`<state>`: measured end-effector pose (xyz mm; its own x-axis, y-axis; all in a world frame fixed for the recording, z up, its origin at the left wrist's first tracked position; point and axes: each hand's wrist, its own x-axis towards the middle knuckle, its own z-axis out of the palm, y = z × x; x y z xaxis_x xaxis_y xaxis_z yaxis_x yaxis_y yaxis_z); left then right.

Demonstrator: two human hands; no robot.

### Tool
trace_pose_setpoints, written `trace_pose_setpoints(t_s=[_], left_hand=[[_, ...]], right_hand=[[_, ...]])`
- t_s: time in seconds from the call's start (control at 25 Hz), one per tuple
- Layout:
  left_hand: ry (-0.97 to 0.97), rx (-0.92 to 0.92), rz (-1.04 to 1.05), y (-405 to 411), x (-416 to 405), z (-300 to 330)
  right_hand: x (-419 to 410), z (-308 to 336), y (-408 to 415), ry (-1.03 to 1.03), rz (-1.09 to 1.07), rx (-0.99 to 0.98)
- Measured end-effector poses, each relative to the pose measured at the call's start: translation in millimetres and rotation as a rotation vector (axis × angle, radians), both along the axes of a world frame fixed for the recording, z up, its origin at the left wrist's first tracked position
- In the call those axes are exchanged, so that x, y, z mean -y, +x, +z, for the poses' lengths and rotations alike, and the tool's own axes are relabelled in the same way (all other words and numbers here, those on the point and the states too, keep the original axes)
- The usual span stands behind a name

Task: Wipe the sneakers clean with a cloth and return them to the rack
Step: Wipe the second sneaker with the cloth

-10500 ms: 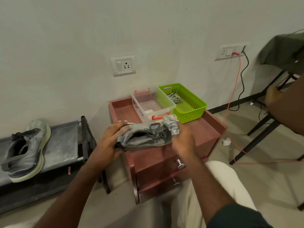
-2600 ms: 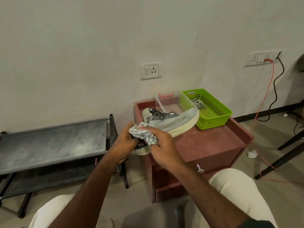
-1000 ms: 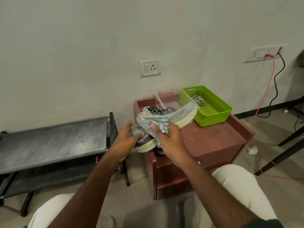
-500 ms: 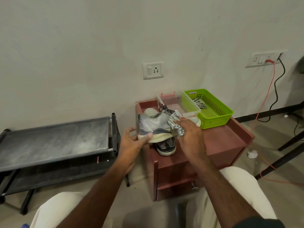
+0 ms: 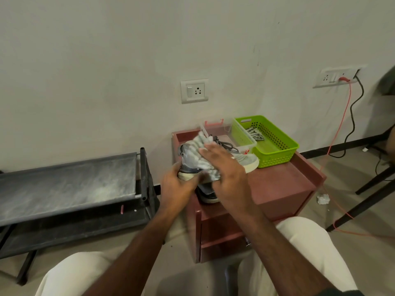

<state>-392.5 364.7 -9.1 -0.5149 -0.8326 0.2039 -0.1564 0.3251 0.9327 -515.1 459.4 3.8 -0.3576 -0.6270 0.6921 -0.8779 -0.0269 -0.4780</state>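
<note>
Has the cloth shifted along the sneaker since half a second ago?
Yes. The cloth, pressed by the right hand, has slid from the sneaker's side nearer the green basket toward its heel, away from the basket.

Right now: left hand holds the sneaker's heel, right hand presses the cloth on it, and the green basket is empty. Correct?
Not quite. The head view shows the green basket is not empty: a striped cloth-like item lies inside it. The rest holds: the left hand holds the sneaker at its heel, and the right hand presses the cloth on it.
</note>
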Motion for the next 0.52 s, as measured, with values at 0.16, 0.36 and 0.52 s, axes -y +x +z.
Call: trace_pose_setpoints(t_s=[0.16, 0.36, 0.52], left_hand=[[-0.093, 0.009, -0.059, 1, -1, 0], [-0.035, -0.007, -0.045, 1, 6, -2], [-0.086, 0.031, -0.036, 1, 5, -1]], right_hand=[[21, -11, 6, 0.162, 0.134, -0.308], [-19, -6, -63, 0.098, -0.343, 0.095], [-4, 4, -14, -0.024, -0.023, -0.012]])
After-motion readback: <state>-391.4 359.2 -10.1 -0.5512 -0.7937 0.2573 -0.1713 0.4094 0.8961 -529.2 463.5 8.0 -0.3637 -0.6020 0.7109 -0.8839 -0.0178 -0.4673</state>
